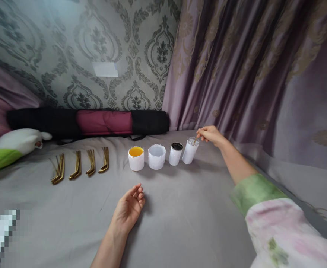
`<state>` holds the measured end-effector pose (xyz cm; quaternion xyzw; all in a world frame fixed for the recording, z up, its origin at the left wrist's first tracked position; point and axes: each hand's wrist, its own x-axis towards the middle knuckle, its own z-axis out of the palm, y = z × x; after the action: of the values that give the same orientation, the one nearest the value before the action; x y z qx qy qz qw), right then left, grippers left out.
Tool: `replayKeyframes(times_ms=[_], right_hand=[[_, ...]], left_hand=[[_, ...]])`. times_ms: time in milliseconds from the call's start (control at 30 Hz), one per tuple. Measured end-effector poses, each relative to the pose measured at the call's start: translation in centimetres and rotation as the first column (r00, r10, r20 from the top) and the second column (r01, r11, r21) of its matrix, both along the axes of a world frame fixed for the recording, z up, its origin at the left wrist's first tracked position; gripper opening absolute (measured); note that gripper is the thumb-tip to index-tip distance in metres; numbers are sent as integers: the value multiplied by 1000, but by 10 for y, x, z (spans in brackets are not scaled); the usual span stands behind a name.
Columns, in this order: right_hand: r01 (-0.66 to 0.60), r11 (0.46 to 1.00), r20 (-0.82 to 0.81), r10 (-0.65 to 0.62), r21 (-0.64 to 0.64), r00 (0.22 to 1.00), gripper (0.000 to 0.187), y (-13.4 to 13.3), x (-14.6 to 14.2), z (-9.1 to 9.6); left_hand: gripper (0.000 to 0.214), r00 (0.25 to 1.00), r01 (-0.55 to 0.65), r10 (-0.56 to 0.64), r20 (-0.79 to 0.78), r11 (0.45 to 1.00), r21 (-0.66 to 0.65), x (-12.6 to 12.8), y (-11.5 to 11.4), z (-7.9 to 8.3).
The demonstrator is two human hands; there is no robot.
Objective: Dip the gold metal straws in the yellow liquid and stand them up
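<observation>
My right hand (209,134) pinches a thin gold bent metal straw (195,140), its end in the mouth of a tall white-wrapped jar (190,153), which leans slightly. Beside that jar, to the left, stands a smaller white container with a dark rim (175,156). Further left come a wide white tub (156,158) and a white tub with a yellow inside (136,162). Palm up and fingers loosely curled, my left hand (130,206) holds nothing and lies in front of the tubs. Bundles of gold bent straws (59,171) lie in a row at the left.
A grey sheet (163,230) covers the surface. Along the patterned wall lies a long black and maroon roll (104,122). A white and green plush toy (18,147) sits at the left, and a purple curtain (222,63) hangs at the right. The lower left corner is pixelated.
</observation>
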<state>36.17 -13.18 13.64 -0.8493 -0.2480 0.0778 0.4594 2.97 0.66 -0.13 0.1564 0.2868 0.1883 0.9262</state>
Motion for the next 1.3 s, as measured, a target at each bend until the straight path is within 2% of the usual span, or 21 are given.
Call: replayKeyframes(times_ms=[667, 1067, 1300], right_hand=[[41, 999, -60, -42, -22, 997, 15, 2, -2, -7], [12, 999, -77, -15, -37, 997, 14, 1, 5, -15], [11, 999, -99, -15, -38, 995, 13, 1, 6, -14]], left_hand=[[13, 1000, -8, 8, -11, 1000, -1, 0, -1, 2], [12, 1000, -4, 4, -2, 1000, 0, 0, 0, 0], [12, 1000, 1, -1, 4, 1000, 3, -1, -1, 2]])
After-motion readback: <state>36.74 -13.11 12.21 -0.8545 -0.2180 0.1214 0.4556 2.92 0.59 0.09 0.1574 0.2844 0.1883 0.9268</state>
